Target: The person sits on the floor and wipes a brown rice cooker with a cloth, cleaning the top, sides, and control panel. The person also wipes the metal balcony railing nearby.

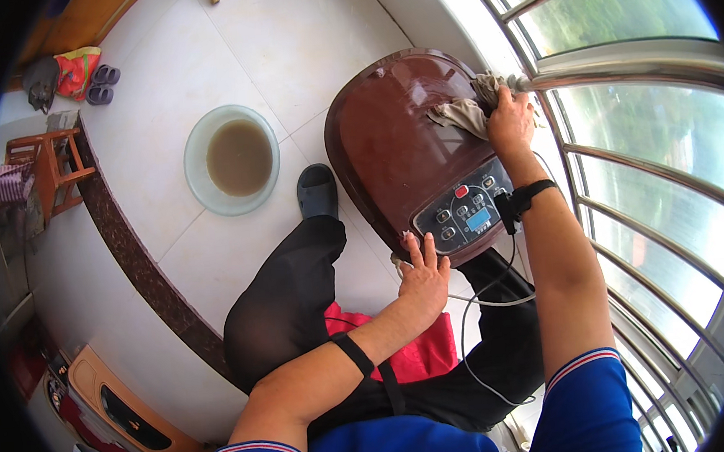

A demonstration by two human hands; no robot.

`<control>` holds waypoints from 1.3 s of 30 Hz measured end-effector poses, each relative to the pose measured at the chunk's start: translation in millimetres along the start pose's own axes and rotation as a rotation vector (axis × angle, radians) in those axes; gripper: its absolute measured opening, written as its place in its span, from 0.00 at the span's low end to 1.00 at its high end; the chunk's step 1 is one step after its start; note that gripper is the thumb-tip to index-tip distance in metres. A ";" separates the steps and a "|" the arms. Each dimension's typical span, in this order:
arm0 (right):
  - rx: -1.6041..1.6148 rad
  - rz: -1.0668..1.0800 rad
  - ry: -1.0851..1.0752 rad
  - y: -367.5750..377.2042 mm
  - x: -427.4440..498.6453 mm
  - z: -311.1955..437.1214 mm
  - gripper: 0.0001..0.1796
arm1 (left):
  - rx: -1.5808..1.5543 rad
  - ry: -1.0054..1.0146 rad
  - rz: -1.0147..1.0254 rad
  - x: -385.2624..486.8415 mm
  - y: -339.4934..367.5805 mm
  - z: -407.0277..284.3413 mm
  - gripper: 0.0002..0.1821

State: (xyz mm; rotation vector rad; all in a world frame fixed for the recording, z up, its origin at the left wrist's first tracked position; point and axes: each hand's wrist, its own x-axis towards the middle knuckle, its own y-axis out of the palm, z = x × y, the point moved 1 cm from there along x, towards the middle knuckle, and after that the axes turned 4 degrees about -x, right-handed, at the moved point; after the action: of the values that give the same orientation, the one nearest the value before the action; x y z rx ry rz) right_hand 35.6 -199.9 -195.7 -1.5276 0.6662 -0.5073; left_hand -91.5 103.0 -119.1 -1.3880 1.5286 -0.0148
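Note:
My right hand (511, 121) grips a crumpled, grey-beige cloth (462, 115) at the far right edge of a glossy dark-red appliance (393, 135), beside the window rail. Part of the cloth lies on the appliance's top. A control panel (465, 209) with buttons and a small blue display sits at the near end of that top. My left hand (425, 275) rests with spread fingertips on the near left rim, beside the panel, and holds nothing. The appliance's underside is hidden.
A plastic basin (192, 162) of murky brown water stands on the tiled floor, left of my slippered foot (317, 191). Metal window bars (635, 74) run along the right. Thin cables (465, 345) hang near my legs. A wooden stool (56, 172) and purple slippers (102, 85) are at the left.

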 end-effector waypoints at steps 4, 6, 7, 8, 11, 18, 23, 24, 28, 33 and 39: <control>0.077 -0.040 0.049 3.0 -6.1 15.0 0.21 | 0.013 0.007 -0.056 0.0 7.2 -0.1 0.31; 0.075 -0.124 -0.017 1.9 -16.8 30.5 0.23 | 0.016 0.008 -0.068 0.0 11.0 -0.9 0.31; 0.126 -0.164 -0.052 -0.2 -22.0 37.6 0.22 | 0.019 0.007 -0.066 0.2 12.1 -0.8 0.31; 0.153 -0.177 -0.073 -3.0 -26.5 43.4 0.22 | 0.022 0.005 -0.066 0.3 12.5 -0.8 0.31; 0.260 -0.151 -0.157 -10.4 -38.1 65.3 0.15 | 0.020 0.011 -0.054 0.4 11.7 -0.9 0.30; 0.388 0.059 -0.511 -21.0 -122.2 141.8 0.14 | 0.024 -0.011 -0.072 8.5 35.6 3.0 0.28; 0.256 0.278 -0.911 -31.6 -175.5 170.4 0.13 | -0.300 0.076 -0.166 19.5 59.7 13.9 0.28; 0.277 0.225 -0.938 -33.7 -174.2 171.2 0.13 | -0.261 0.053 -0.124 20.6 59.6 13.1 0.29; 0.304 0.106 -0.854 -34.7 -135.4 160.7 0.15 | 0.053 0.023 -0.287 8.2 40.9 6.7 0.20; 0.184 -0.042 -0.517 -25.2 -43.3 131.6 0.16 | -0.014 0.029 -0.149 2.2 17.9 5.6 0.29; 0.085 0.000 -0.187 -26.5 12.7 48.5 0.18 | -0.009 0.020 -0.086 3.2 11.8 5.5 0.29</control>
State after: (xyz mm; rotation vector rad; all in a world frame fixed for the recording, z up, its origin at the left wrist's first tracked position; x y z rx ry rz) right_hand 80.4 -173.0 -173.7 -1.4742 0.4941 -0.3828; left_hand -95.9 107.8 -130.9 -1.4638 1.4858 -0.0751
